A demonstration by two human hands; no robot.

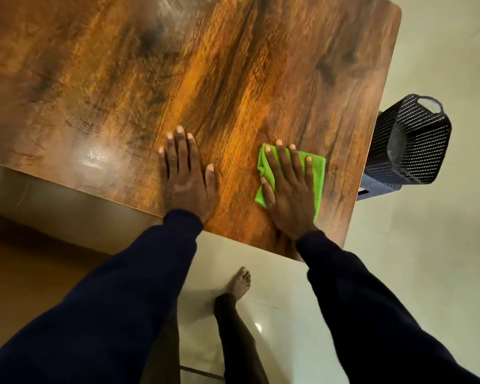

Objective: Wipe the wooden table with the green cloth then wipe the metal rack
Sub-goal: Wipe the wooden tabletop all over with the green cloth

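The wooden table (205, 65) fills the upper part of the head view, its brown grained top glossy. A folded green cloth (315, 173) lies near the table's near right corner. My right hand (288, 189) presses flat on the cloth with straight, spread fingers. My left hand (186, 176) rests flat on the bare wood to the left of the cloth, fingers straight and holding nothing. The metal rack is not in view.
A black perforated plastic basket (410, 139) stands on the floor just past the table's right edge. Pale tiled floor (427, 259) runs to the right and below. My bare foot (240, 282) stands near the table's front edge. A brown seat (39, 206) sits at lower left.
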